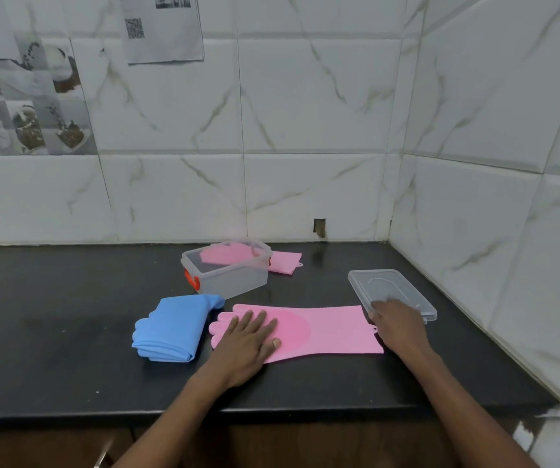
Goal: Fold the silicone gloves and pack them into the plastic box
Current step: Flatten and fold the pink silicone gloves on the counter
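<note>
Pink silicone glove (pixel 322 327) laid flat and full length on the dark counter (pixel 69 332), its fingertips to the left and its cuff to the right. The left hand (pixel 248 342) presses flat on the palm region, fingers (pixel 255 320) spread wide and gripping nothing. The right hand (pixel 398 324) rests at the cuff edge; its fingers are curled downward, and whether they pinch the cuff cannot be told. A folded blue glove (pixel 174 327) lies just beside the pink glove's fingertips. The clear plastic box (pixel 228 270) stands open behind, empty so far as can be seen; a second pink glove (pixel 285 261) lies behind it, partly seen through its walls. The lid (pixel 390 292) lies near the right hand.

Risks, as judged: silicone is springy, so a fold released too early may reopen; the cuff, lifted over, may drag along the counter's surface and skew the fold; the right hand may nudge the adjacent lid; a loose fold may not fit the box.
</note>
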### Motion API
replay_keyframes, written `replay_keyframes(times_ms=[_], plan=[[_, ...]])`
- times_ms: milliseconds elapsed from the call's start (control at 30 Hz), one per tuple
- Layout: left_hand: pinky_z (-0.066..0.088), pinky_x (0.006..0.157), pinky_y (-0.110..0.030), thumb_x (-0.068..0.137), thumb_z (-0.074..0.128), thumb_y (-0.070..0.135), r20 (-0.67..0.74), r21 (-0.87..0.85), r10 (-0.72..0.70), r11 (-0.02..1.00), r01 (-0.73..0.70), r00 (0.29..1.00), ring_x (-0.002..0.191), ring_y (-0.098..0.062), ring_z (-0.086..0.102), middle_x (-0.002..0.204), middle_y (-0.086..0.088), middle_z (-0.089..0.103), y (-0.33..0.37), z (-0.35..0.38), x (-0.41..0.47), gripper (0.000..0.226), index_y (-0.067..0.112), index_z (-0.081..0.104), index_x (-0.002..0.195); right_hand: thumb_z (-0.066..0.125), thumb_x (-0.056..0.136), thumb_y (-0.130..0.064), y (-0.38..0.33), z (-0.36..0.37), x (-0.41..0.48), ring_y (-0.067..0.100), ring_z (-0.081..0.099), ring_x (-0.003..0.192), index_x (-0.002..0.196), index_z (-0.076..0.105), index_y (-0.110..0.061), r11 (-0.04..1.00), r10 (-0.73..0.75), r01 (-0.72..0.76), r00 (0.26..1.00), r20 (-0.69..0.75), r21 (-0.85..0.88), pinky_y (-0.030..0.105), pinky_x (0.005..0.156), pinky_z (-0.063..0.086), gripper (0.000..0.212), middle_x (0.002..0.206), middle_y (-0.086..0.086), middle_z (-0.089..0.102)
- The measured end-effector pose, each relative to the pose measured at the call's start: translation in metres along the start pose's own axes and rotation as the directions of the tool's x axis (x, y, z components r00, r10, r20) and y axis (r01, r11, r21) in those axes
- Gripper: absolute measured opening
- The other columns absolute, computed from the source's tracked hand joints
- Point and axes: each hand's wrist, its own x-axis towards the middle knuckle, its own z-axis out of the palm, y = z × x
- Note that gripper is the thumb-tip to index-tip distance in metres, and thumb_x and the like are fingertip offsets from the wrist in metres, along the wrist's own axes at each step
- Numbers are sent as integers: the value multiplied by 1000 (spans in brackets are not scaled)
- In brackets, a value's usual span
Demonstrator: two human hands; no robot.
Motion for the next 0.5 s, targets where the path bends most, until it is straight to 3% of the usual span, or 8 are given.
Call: replay_keyframes(times_ms=[133, 267, 367, 433, 500], plan=[[-10, 121, -39, 100, 15, 57, 11, 20, 10, 1000, -11, 1000, 150, -17, -12, 163, 5, -5, 4, 1, -1, 61, 33, 4, 155, 44, 92, -14, 24, 4, 3, 25, 63, 94, 96, 65, -20, 996, 6, -5, 1000, 9, -86, 35, 76, 52, 21, 101, 3, 66], [-8, 123, -42, 99, 14, 58, 25, 16, 0, 1000, 0, 1000, 150, -17, -14, 163, 5, -6, 6, 0, -3, 62, 33, 3, 155, 47, 95, -18, 39, 6, 12, 23, 64, 85, 89, 64, -21, 997, 26, -27, 1000, -13, -76, 29, 65, 47, 19, 91, 4, 68], [-8, 123, -42, 99, 14, 59, 26, 9, 2, 1000, -2, 1000, 150, -16, -14, 163, 5, -7, 6, -1, -4, 63, 33, 2, 155, 45, 98, -22, 39, 10, 15, 24, 63, 89, 88, 62, -20, 998, 34, -34, 999, -5, -55, 36, 75, 54, 20, 88, 5, 66], [-8, 123, -41, 99, 16, 59, 38, -11, 8, 1000, -7, 999, 150, -16, -14, 163, 5, -7, 5, -2, -3, 63, 33, 2, 155, 44, 99, -24, 35, 13, 15, 28, 58, 111, 109, 65, -20, 998, 52, -53, 998, -42, -41, 42, 93, 49, 23, 112, 10, 65], [-9, 122, -39, 99, 19, 58, 56, -49, 15, 999, -13, 998, 150, -14, -12, 164, 5, -5, 2, -5, -3, 63, 33, 4, 155, 44, 100, -25, 25, 13, 14, 28, 45, 132, 132, 56, -17, 999, -16, 20, 994, -105, 46, 45, 107, 38, 36, 139, 11, 53]])
